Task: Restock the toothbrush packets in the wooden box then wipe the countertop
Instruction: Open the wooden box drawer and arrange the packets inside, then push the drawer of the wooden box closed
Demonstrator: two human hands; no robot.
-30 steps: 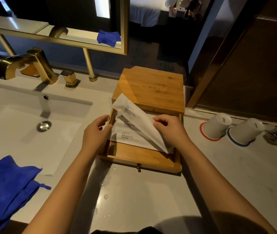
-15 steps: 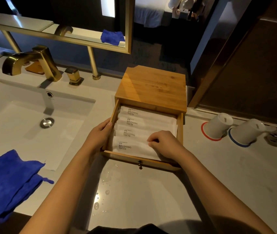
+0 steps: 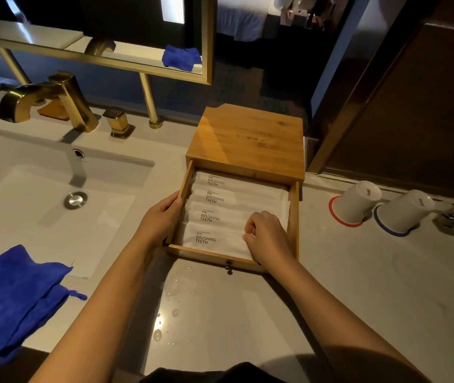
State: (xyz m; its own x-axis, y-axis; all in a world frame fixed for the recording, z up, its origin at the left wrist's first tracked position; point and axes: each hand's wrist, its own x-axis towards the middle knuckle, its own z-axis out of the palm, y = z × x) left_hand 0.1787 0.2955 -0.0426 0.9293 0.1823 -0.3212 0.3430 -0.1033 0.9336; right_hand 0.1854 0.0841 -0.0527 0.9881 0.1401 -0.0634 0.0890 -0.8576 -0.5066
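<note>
Toothbrush packets (image 3: 234, 214) are now lying flat in the wooden box's (image 3: 248, 139) open drawer, your curled right hand (image 3: 265, 236) tidying them, left hand (image 3: 162, 217) gripping its left wall, so wiping is nearing.

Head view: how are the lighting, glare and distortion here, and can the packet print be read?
Head view: dim, warm light; a bright glare spot on the wet pale countertop; wide-angle bending of the gold mirror frame; "BRUSHING TEETH" is legible on the white toothbrush packets in the wooden box's open drawer; the background is dark.
</note>
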